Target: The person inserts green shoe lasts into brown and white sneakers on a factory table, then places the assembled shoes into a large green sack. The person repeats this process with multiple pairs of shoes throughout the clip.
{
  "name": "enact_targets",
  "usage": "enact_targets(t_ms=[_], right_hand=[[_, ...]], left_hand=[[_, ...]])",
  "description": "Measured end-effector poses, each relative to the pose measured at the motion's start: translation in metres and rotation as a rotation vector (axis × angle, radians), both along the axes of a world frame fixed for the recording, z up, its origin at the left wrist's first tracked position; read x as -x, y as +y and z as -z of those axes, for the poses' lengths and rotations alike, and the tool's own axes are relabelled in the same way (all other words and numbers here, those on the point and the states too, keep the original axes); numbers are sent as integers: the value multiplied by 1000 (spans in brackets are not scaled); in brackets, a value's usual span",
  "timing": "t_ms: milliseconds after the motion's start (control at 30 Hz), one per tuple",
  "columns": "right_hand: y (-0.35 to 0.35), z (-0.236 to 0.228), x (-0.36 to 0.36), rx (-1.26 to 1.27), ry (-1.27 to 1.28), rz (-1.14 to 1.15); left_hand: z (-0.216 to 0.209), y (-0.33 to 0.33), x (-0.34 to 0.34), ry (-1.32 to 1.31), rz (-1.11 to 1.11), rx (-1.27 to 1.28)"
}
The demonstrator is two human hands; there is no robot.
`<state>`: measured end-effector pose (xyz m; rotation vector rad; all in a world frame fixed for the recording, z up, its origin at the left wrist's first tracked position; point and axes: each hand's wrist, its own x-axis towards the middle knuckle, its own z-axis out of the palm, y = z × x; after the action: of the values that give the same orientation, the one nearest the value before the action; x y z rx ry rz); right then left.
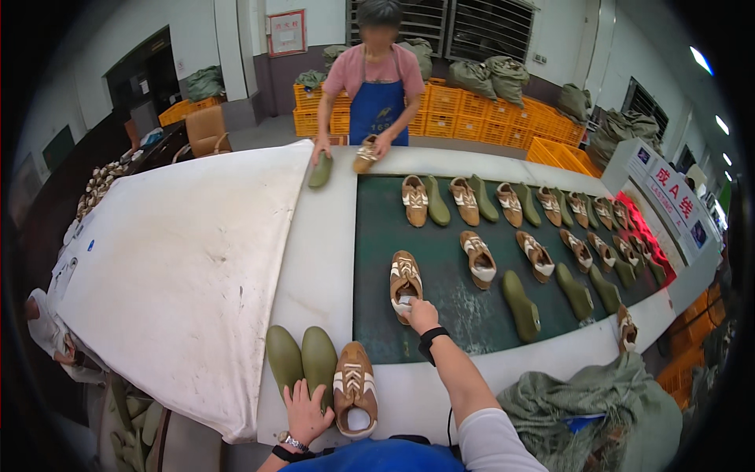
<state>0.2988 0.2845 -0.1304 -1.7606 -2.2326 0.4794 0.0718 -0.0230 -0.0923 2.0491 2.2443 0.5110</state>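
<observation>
My right hand (423,315) pinches the heel of a brown sneaker (406,275) with white stripes, at the near left of the green belt (487,315). The toe points away from me and a white patch shows inside. My left hand (305,414) lies with fingers spread on the near ends of two green shoe lasts (318,358), which rest side by side on the white table edge. Right beside them sits another brown sneaker (355,385), toe away from me, touching neither hand.
Rows of sneakers (477,258) and green lasts (521,305) cover the belt. Across the table a co-worker in a blue apron (376,110) holds a last (320,171) and a sneaker (366,155). White cloth (181,275) covers the left table; a green sack (590,409) lies near right.
</observation>
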Motion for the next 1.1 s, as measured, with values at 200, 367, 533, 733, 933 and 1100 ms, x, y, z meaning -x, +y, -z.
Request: enact_targets(t_ms=[200, 367, 533, 733, 933, 1100], right_hand=[[57, 49, -2, 0, 157, 159], [36, 38, 3, -123, 339, -22], [-95, -14, 50, 220, 368, -603], [-207, -44, 103, 407, 366, -718], [-232, -41, 142, 368, 158, -796], [-220, -34, 129, 494, 353, -649]], left_hand=[[5, 2, 1, 18, -14, -17], [5, 2, 1, 36, -17, -7], [6, 2, 2, 45, -7, -13], [20, -5, 30, -400, -116, -152], [39, -15, 64, -778, -433, -169], [54, -11, 65, -1249, -537, -112]])
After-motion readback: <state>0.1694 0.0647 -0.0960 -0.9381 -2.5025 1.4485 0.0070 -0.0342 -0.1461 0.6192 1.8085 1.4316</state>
